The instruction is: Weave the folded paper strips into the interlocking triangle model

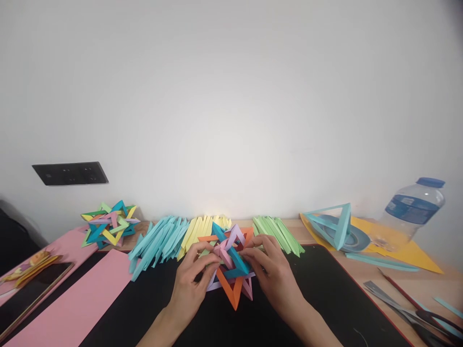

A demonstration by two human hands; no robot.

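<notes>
Between my two hands, low over the black mat [152, 308], is an origami star [235, 270] of interlocked folded strips in orange, teal, pink and lilac. My left hand [193, 274] pinches its left side, thumb and forefinger meeting near the pink strip. On the opposite side, my right hand [273, 270] grips the star near the teal strips, with its fingertips partly hidden behind the paper. Behind the star lie bundles of folded strips: light blue [161, 243], yellow [202, 231] and green [278, 233].
A many-coloured paper star [110, 224] stands at the back left. Pink paper [75, 299] and a phone [32, 294] lie at left. To the right are a light-blue paper frame [342, 226], a blue dish [358, 241], a plastic bottle [412, 207], a pencil [401, 289] and scissors [408, 313].
</notes>
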